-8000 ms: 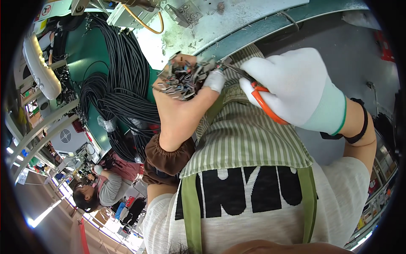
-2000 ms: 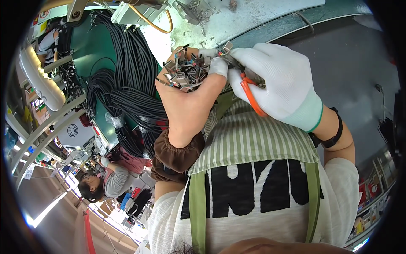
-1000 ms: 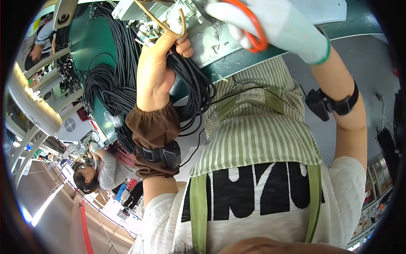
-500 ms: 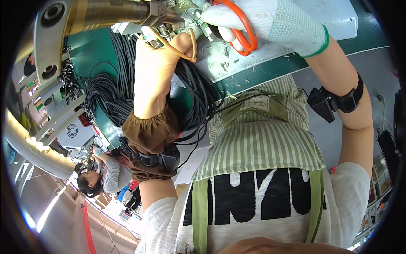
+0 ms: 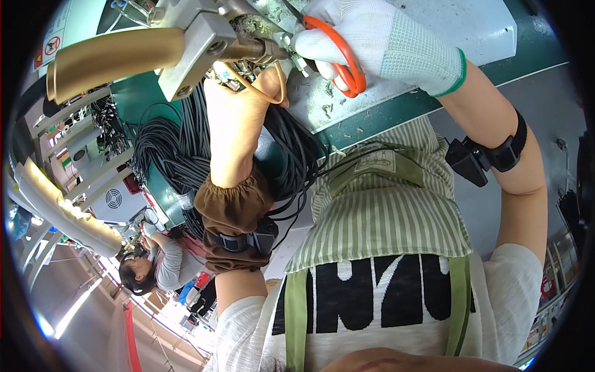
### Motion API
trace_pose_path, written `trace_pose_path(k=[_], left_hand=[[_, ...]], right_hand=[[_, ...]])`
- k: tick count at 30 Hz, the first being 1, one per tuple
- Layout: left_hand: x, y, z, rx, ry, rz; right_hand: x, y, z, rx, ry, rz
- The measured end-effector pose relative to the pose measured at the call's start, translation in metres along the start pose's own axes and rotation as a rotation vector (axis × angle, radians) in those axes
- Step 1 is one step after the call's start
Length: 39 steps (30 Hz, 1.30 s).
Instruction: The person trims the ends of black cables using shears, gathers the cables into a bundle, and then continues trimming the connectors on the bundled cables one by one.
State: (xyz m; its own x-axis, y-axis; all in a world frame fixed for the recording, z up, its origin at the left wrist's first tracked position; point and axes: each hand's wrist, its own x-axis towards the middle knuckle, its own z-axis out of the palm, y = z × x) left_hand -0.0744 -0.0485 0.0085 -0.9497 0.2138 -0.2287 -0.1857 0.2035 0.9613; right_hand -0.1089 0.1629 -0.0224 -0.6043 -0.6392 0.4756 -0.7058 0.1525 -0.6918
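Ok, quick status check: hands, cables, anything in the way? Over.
Left hand: grip closed on black cable bundle. White-gloved right hand: holding orange-handled hand tool. Thin tan looped tube crosses in front of left hand.

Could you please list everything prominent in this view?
Orange-handled hand tool: one, orange, in right hand.
Thin black cables: many, black, at left hand and on table.
Tan-gripped metal lever: one, tan, upper left.
Curved tan tube: one, tan, by left hand.
Flat white plate: one, white, on green table.
Grey metal clippings: several, grey, on plate.
Long white lamp: one, white, left.
Co-worker: one, grey sleeve, lower left.
Striped cloth apron: one, green and white, on torso.
Brown fabric sleeve cover: one, brown, left forearm.
Left hand: one, brown-cuffed, at cables.
Right hand: one, white-gloved, upper centre.
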Motion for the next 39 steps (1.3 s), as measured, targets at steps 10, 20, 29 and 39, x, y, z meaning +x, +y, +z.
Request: trace_pose_path(k=[10,20,29,39], left_hand=[[0.001,0.0,-0.004,-0.088,-0.092,-0.046],[-0.051,-0.005,0.028,-0.249,0.069,-0.105],[-0.073,-0.001,0.032,-0.182,-0.076,-0.026],[-0.069,0.008,0.013,-0.256,0.069,-0.016]], right_hand=[[-0.006,-0.001,0.005,-0.065,0.092,-0.005],[-0.053,-0.059,0.026,0.647,0.314,0.688],[-0.071,-0.075,0.013,0.791,0.247,0.888],[-0.143,-0.068,-0.006,-0.595,0.341,0.982]])
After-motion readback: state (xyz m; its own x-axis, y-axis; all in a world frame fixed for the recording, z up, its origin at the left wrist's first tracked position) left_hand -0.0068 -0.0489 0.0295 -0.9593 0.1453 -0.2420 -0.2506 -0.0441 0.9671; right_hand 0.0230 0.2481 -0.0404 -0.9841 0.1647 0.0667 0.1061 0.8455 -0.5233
